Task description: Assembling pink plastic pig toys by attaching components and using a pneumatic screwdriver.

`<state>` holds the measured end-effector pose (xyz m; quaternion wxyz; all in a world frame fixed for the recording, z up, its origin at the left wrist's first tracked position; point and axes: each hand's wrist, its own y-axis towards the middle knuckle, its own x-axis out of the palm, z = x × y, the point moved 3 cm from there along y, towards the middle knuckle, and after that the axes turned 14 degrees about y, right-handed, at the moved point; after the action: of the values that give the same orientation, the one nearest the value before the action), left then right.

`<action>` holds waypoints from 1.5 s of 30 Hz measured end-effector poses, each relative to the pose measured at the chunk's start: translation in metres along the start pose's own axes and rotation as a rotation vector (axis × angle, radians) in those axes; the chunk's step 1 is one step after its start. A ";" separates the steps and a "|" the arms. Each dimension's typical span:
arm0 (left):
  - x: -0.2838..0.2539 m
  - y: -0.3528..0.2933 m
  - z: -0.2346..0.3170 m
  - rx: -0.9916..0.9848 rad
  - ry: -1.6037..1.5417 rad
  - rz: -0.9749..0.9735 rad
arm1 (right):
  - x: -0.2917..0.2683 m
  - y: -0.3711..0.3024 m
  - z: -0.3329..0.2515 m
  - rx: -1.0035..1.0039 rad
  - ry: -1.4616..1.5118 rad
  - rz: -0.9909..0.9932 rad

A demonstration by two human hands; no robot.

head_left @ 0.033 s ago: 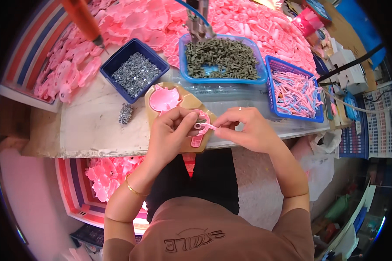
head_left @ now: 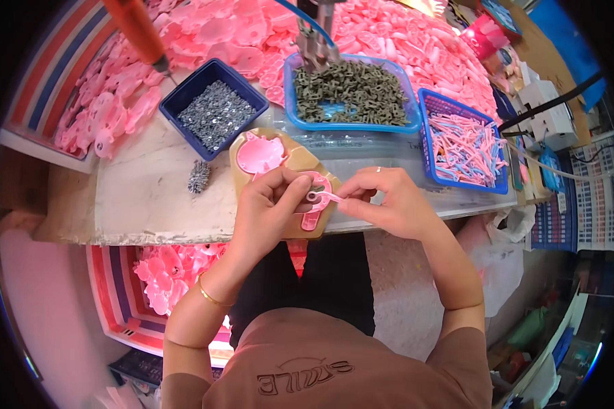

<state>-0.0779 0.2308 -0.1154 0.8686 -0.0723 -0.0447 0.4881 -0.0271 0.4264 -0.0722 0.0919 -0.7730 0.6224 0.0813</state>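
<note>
My right hand (head_left: pixel 387 203) is closed, thumb and forefinger pinching a thin pale-pink plastic strip (head_left: pixel 327 196) with a small ring at its left end. That ring lies at the thumb tip of my left hand (head_left: pixel 265 204), whose fingers are pinched together; what sits between them is hidden. Both hands are over a tan fixture block (head_left: pixel 293 163) at the table's front edge. Its recesses hold a rounded pink shell (head_left: pixel 259 155) and a second pink piece (head_left: pixel 312 219), partly covered by my left fingers.
Behind the block stand a dark blue bin (head_left: pixel 177 127) of small metal parts, a blue tray (head_left: pixel 361 127) of grey-green pieces and a blue basket (head_left: pixel 467 185) of pink and blue strips. Pink parts (head_left: pixel 218 31) heap beyond. An orange screwdriver (head_left: pixel 138 31) hangs at upper left.
The whole view has shifted very slightly. Both hands keep nearly the same pose around the pink strip.
</note>
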 end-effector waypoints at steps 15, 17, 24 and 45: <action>-0.012 -0.006 -0.003 0.008 0.042 -0.105 | 0.008 0.004 -0.001 0.048 0.029 -0.005; -0.013 -0.007 -0.001 -0.004 0.038 -0.123 | 0.011 0.005 -0.002 0.074 0.039 -0.062; -0.021 -0.013 0.004 -0.039 0.049 -0.133 | 0.029 0.014 -0.012 -0.175 -0.242 -0.100; -0.068 -0.024 -0.001 0.736 1.126 0.293 | 0.074 0.072 0.019 -0.418 -0.679 -0.135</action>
<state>-0.0934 0.1600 -0.1125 0.6526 -0.0205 0.5924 0.4719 -0.0818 0.3458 -0.1111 0.1381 -0.7434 0.4747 0.4504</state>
